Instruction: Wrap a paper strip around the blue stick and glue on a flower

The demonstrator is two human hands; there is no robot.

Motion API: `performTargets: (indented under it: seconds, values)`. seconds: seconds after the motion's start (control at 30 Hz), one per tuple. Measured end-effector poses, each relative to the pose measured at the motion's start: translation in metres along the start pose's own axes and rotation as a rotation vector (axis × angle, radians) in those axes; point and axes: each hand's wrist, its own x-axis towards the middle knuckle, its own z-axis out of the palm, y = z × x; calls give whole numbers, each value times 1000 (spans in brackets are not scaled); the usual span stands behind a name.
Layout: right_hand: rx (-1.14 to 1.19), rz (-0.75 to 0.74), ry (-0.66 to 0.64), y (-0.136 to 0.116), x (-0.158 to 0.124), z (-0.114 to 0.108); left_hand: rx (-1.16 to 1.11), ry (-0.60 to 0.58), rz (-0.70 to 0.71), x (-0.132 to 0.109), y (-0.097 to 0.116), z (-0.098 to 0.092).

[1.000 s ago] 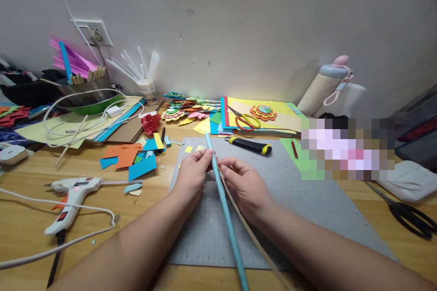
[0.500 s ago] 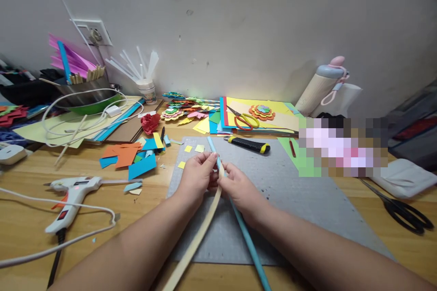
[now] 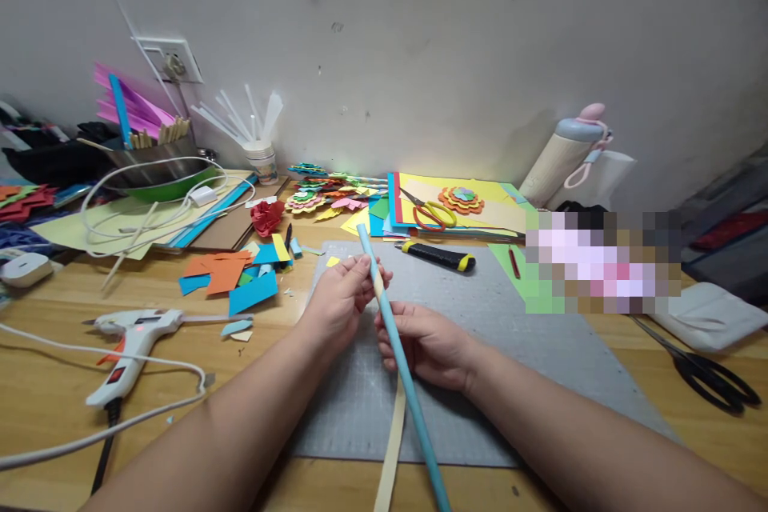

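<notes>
Over the grey cutting mat (image 3: 516,352) both my hands hold a long light-blue paper stick (image 3: 414,408) that runs from the mat's far edge down toward me. My left hand (image 3: 342,300) pinches the stick near its upper end, where a cream paper strip (image 3: 390,448) crosses it in one turn. My right hand (image 3: 423,344) is closed round the stick just below, and the strip's free end hangs down past it to the near table edge.
A white glue gun (image 3: 129,336) with its cable lies at the left. Coloured paper scraps (image 3: 240,276), a black-and-yellow utility knife (image 3: 438,254), orange scissors (image 3: 429,212), paper flowers and card sheets lie behind the mat. Black scissors (image 3: 711,376) and a bottle (image 3: 561,152) are at the right.
The cream strip has gone round the blue stick and now hangs on its left, under my right hand. My right hand slid lower down the stick; the stick's top tilted left.
</notes>
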Motion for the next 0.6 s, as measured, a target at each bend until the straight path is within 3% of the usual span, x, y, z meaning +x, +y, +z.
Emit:
performTargets:
  seconds: [0.37,0.6]
  values:
    - [-255,-156,79,-16,-13,0,27,-48,31,2,6,-1]
    - [-269,-81,70,-23,-20,-1,66,-13,47,4,5,-2]
